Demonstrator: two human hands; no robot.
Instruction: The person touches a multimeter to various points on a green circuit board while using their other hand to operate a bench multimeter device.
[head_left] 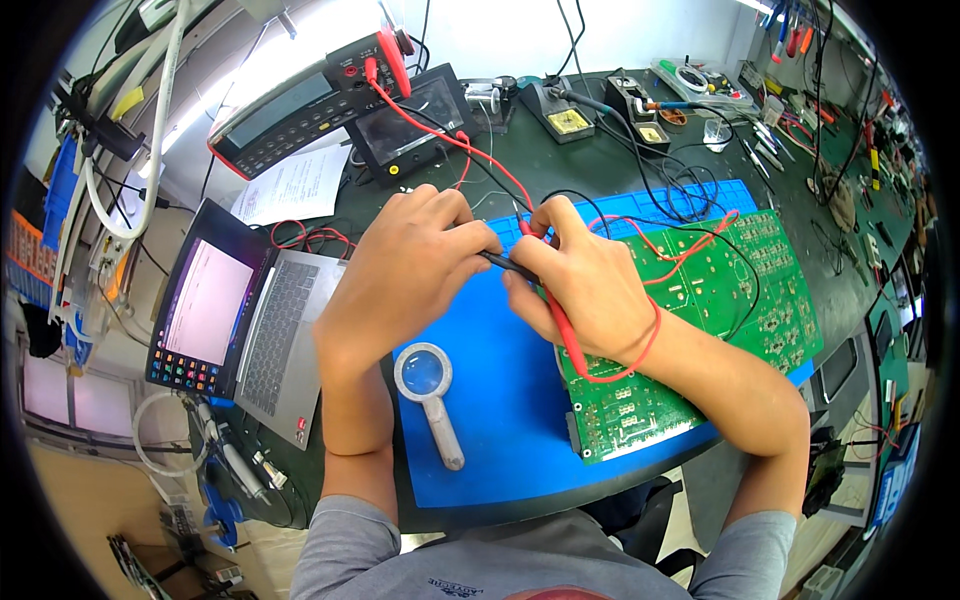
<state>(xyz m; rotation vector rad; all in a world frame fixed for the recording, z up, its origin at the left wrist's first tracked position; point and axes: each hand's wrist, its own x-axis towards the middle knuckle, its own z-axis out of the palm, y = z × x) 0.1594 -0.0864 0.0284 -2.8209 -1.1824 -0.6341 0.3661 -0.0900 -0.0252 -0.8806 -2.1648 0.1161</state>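
Note:
My left hand (pixel 415 265) is closed, its thumb and fingers pinching one end of a black test probe (pixel 508 264). The other end of that probe runs into my right hand (pixel 585 275). My right hand also grips a red test probe (pixel 567 335), whose tip points up and away from me while its red lead loops by my wrist. Both hands are held over a blue mat (pixel 480 400). To the right, under my right forearm, lies a large green circuit board (pixel 640 415). A magnifying glass (pixel 440 425) with a pale handle rests on the mat below my left hand.
A bench multimeter (pixel 290 115) with a red lead plugged in stands at the back left, beside a dark screened instrument (pixel 410 125). An open laptop (pixel 280 320) sits at left. Soldering iron stands (pixel 560 115) are at the back; loose cables cross the board and mat.

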